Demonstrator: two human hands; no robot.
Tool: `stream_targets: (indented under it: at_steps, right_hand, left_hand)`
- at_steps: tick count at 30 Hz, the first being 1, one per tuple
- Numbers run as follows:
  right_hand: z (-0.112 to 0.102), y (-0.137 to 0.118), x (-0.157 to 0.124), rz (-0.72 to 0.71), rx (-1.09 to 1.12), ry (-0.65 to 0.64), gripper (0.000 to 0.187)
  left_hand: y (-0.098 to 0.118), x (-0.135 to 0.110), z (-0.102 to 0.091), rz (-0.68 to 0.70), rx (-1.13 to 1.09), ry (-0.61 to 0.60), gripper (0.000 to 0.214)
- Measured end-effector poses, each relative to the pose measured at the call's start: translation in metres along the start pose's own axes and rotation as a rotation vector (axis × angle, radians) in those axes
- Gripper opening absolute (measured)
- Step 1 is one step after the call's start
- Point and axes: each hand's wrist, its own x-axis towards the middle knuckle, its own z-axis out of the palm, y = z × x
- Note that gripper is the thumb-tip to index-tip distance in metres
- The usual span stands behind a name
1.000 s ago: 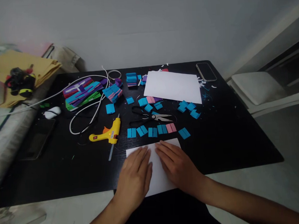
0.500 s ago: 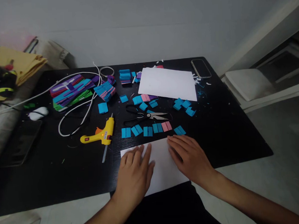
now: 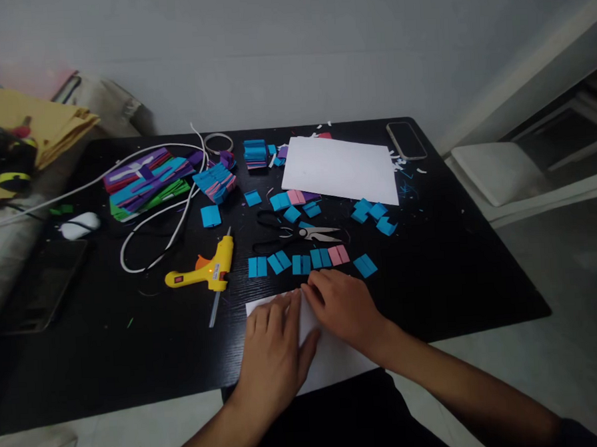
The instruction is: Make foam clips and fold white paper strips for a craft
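A sheet of white paper (image 3: 330,355) lies at the table's front edge, partly covered by both hands. My left hand (image 3: 271,342) is open and flat on its left part, fingers pointing away from me, thumb spread. At the paper's far edge, close to the left index fingertip, my right hand (image 3: 343,308) has its fingers curled and pressed together on the sheet. Just beyond runs a row of folded blue paper pieces (image 3: 301,265) with a pink piece (image 3: 339,255). Black-handled scissors (image 3: 304,233) lie behind that row, blades partly apart.
A yellow glue gun (image 3: 213,268) rests to the left, near a looped white cable (image 3: 124,249). Bundled coloured strips (image 3: 149,181) sit at the back left. Another white paper stack (image 3: 340,168) and a phone (image 3: 406,141) are at the back right. A white earbud case (image 3: 80,225) is far left.
My right hand has slid left along the paper's far edge toward my left hand, its fingers now more curled. The left hand stays on the sheet. The view has shifted slightly.
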Motion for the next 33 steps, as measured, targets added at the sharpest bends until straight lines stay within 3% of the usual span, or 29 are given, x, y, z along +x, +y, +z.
stream_targets:
  at_steps: [13,19,23,26,28,30,33]
  right_hand:
    - [-0.026,0.043,-0.012,0.168,-0.056,-0.077,0.025]
    - [-0.031,0.061,-0.018,0.225,-0.094,-0.036,0.026]
    - [-0.033,0.059,-0.021,0.231,0.044,0.081,0.03]
    - [-0.029,0.049,-0.021,0.131,0.245,0.118,0.024]
    - [-0.023,0.042,-0.02,0.066,0.339,0.058,0.015]
    - [-0.016,0.037,-0.02,0.025,0.338,0.011,0.011]
    - [-0.01,0.035,-0.02,-0.026,0.266,0.019,0.016]
  left_hand:
    - [-0.002,-0.002,0.001,0.004,0.008,-0.001,0.056]
    - [-0.005,-0.002,-0.003,0.031,-0.007,0.001,0.056]
    - [-0.011,0.001,-0.013,0.047,-0.068,-0.016,0.052]
    - [-0.01,0.015,-0.018,0.011,-0.115,-0.019,0.035]
    - [-0.004,0.03,-0.018,-0.051,-0.127,-0.119,0.027]
    - [0.003,0.048,-0.015,-0.174,-0.098,-0.36,0.032]
    - [0.009,0.069,-0.013,-0.24,-0.067,-0.424,0.03]
